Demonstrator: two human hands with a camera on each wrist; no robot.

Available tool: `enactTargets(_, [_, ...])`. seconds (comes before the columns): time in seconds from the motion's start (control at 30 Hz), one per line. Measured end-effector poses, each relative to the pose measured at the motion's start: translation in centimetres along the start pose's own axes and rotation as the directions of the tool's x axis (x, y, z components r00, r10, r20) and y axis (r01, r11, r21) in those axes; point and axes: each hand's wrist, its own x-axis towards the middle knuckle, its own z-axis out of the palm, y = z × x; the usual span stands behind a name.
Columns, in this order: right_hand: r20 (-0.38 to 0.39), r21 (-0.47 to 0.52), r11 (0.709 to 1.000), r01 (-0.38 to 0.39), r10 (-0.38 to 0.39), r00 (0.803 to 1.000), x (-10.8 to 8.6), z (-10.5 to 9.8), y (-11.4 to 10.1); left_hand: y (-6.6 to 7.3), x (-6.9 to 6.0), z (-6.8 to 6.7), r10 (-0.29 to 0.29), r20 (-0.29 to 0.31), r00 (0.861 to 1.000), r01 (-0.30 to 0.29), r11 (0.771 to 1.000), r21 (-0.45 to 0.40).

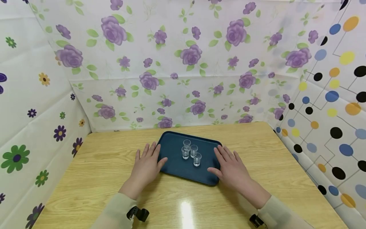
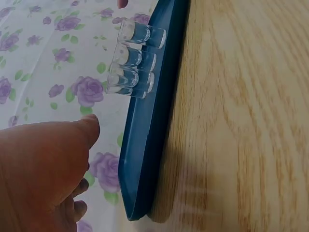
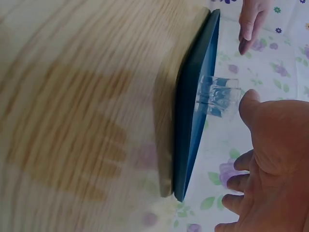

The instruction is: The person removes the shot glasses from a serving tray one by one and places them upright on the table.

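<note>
A dark blue tray lies slightly turned on the wooden table. Several small clear shot glasses stand upright in a cluster near its middle; the front glass is a little apart from the others. My left hand is at the tray's left end with fingers spread. At the right end, my right hand has its fingers extended and its thumb over the tray. Both wrist views show a gap between each hand and the tray. Neither hand holds anything.
The light wooden table extends around the tray on all sides. Behind it hangs a floral cloth, with a flower-print cloth on the left and a dotted cloth on the right. Black straps circle both wrists.
</note>
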Motion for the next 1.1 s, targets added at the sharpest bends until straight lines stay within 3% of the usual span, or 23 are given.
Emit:
enactTargets(0.77, [0.085, 0.000, 1.000, -0.025, 0.025, 0.996, -0.1, 0.8, 0.6, -0.9, 0.9, 1.1, -0.037, 0.047, 0.998, 0.037, 0.999, 0.007])
enactTargets(1.1, [0.097, 0.037, 0.999, -0.022, 0.018, 0.995, 0.1, 1.8, 1.2, -1.8, 1.1, 2.2, -0.019, 0.036, 0.999, 0.019, 1.000, 0.007])
